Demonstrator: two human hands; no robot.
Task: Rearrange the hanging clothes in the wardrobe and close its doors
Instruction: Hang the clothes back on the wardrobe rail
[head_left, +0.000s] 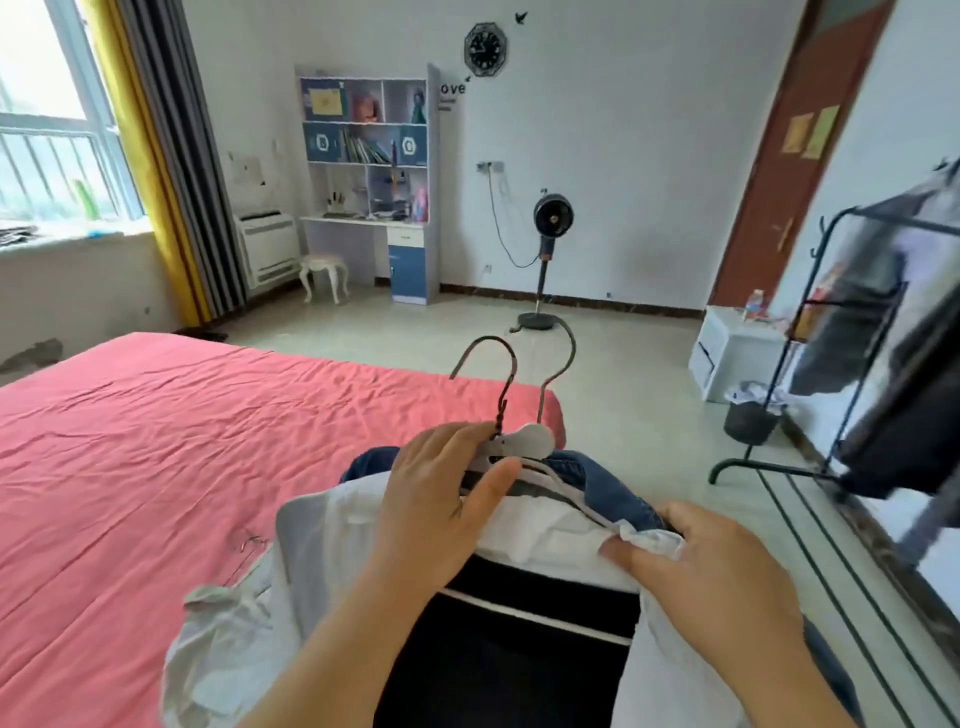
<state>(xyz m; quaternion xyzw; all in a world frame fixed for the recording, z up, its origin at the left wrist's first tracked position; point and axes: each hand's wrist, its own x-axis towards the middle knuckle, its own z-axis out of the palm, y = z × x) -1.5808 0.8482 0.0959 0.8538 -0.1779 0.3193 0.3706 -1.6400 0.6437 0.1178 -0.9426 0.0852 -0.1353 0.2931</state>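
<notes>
A bundle of clothes on hangers lies in front of me at the foot of the red bed (156, 441): a white shirt (322, 540) on top, a blue denim garment (608, 483) behind it and a dark garment (519, 649) below. Two hanger hooks (511, 364) stick up from the bundle. My left hand (441, 499) grips the hangers at their necks, just under the hooks. My right hand (711, 566) pinches the white shirt's shoulder edge on the right. No wardrobe doors can be made out.
A black clothes rack (852, 332) with dark garments stands at the right. Beside it are a black waste bin (750, 415) and a white bedside cabinet (732, 348). A standing fan (550, 260), a desk with shelves (374, 171) and a stool (322, 275) line the far wall.
</notes>
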